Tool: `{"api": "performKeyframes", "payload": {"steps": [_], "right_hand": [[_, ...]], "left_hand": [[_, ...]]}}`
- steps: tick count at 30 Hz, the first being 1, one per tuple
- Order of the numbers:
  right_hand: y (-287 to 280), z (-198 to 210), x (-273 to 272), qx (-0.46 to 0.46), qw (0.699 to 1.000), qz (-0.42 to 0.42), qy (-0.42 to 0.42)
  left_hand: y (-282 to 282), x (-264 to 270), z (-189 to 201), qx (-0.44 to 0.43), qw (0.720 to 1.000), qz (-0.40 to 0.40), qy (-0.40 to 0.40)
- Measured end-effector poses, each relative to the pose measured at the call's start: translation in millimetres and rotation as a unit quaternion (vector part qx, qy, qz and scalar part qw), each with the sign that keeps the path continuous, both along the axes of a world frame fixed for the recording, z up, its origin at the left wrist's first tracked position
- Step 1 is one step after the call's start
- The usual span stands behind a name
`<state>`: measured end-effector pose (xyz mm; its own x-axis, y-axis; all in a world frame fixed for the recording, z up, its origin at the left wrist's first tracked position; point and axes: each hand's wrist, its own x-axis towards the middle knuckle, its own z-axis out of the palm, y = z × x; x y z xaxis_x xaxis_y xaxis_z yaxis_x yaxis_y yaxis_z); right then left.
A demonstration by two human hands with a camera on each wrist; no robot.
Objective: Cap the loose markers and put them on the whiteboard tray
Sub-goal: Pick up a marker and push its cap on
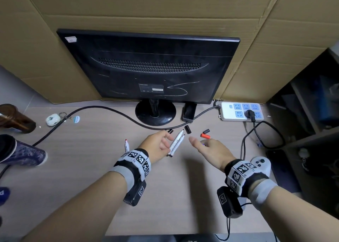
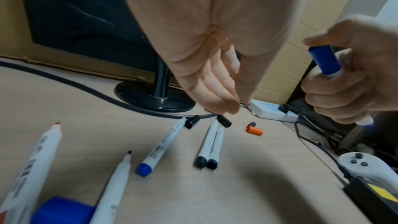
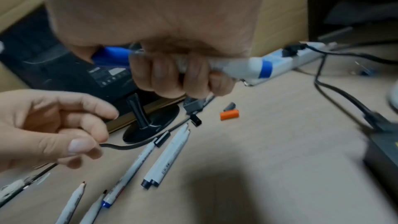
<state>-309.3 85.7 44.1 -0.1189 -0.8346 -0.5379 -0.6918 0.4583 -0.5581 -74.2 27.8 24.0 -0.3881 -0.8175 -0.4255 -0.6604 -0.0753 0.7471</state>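
Note:
My right hand [image 1: 205, 144] grips a white marker with a blue cap [image 2: 325, 60] in its fist, above the desk. My left hand [image 1: 166, 141] hovers with relaxed fingers, holding nothing, just over two uncapped black markers [image 1: 176, 144] that lie side by side. Beyond them lie two black caps [image 1: 170, 131] [image 1: 188, 129], an orange cap [image 1: 205, 136] and a smaller black cap [image 1: 206, 131]. A blue-ended marker [image 2: 163, 144], a black-tipped marker [image 2: 114, 190] and a red-tipped marker [image 1: 127, 145] lie to the left. A loose blue cap [image 2: 62, 210] sits near my left wrist.
A black monitor [image 1: 150, 67] on a round stand [image 1: 155, 113] faces away at the back, with a small black box [image 1: 189, 112] beside it. A thick cable [image 1: 102, 109] crosses the desk. A power strip [image 1: 242, 111], a white controller [image 1: 261, 163] and a black adapter [image 2: 374, 198] stand at the right.

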Motion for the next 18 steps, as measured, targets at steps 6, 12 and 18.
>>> {"api": "performKeyframes", "payload": {"steps": [6,12,18], "right_hand": [[10.1,-61.5,-12.0,0.032,0.998,0.026,0.042],[15.7,-101.2,-10.8,0.061,0.993,-0.049,0.093],[8.8,-108.4,-0.9,0.002,0.987,-0.117,0.106]], "left_hand": [[-1.3,37.5,-23.2,-0.040,0.980,0.116,-0.158],[10.5,78.5,-46.6,-0.026,0.959,0.167,-0.229],[16.7,94.8,-62.2,0.020,0.958,0.147,-0.245]]}}
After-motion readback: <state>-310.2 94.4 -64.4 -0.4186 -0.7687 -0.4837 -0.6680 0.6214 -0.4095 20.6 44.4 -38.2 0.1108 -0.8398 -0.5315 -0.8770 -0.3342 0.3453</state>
